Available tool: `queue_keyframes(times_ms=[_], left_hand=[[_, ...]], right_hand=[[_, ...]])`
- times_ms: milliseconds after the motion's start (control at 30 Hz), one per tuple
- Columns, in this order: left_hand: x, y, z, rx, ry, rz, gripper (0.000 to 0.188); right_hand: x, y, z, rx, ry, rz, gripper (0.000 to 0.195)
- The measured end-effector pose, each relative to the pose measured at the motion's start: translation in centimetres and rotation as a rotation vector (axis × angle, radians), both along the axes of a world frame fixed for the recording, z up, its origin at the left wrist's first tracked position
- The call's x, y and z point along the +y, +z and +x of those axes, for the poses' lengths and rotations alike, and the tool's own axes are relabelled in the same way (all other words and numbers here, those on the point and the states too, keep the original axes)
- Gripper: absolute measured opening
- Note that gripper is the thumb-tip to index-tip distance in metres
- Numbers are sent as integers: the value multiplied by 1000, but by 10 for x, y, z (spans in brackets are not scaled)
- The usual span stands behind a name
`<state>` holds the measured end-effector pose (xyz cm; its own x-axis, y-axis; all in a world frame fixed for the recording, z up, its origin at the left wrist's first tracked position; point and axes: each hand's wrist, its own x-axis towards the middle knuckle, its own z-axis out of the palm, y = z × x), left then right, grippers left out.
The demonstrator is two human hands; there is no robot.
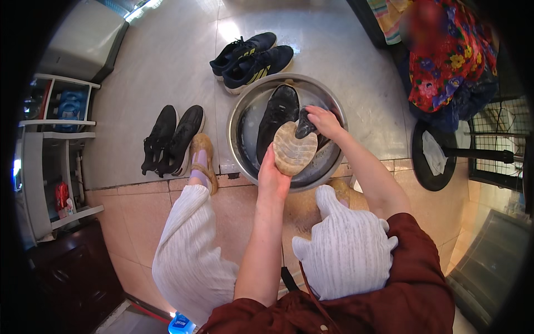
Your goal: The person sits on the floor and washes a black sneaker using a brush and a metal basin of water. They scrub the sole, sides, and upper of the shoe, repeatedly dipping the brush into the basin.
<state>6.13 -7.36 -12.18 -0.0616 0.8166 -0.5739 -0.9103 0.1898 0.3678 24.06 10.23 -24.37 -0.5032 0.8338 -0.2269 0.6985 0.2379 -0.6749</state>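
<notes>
My left hand (275, 173) holds a shoe sole-up by its edge, its pale wavy-treaded sole (295, 148) facing me. In my right hand (324, 121) is a dark, wet-looking cloth or pad (305, 124), pressed at the sole's upper right edge. Most of that shoe is hidden behind the sole and my hands. Below them stands a round steel basin (236, 154) with some liquid in it. A black lace-up shoe (278, 110) lies inside, toe pointing away from me, partly covered by the held shoe.
Dark sneakers with yellow stripes (254, 62) stand beyond the basin. A pair of black shoes (177, 137) is to its left, by my foot (203, 160). A white shelf unit (54, 123) is at left. A black round base (431, 167) and flowered fabric (446, 62) are at right.
</notes>
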Motion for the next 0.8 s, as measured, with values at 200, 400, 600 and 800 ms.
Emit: queue_keyframes(times_ms=[200, 400, 600, 800], left_hand=[[-20, -32, -7, 211, -154, -199, 52], [-36, -43, -5, 369, -277, -216, 54], [-38, -39, -6, 438, -312, -234, 58], [-41, -37, -2, 491, -287, -211, 52]], right_hand=[[-49, 24, -43, 22, 240, 127, 47], [-13, 21, -27, -110, 147, 62, 45], [-33, 6, -38, -147, -45, 172, 44], [-65, 25, -47, -110, 227, 294, 43]])
